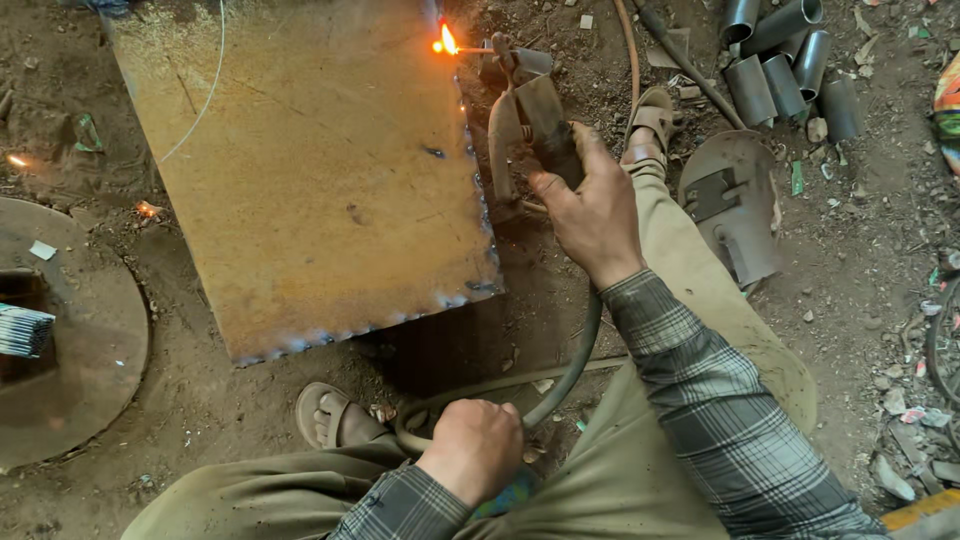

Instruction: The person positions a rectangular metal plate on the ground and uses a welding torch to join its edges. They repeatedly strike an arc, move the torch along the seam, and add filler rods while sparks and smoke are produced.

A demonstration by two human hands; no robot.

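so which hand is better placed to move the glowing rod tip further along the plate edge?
Right. The right hand grips the electrode holder, rod tip at the plate edge; the left hand rests fisted by the cable.

The right hand is gripping a rusty metal electrode holder, its tip glowing orange at the rusty steel plate's upper right edge. The left hand is resting fisted at bottom centre.

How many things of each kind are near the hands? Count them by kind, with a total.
Rusty steel plate: 1
Electrode holder: 1
Welding cable: 1
Short grey pipe pieces: 7, some overlap
Round metal disc: 1
Bundle of welding rods: 1
Total: 12
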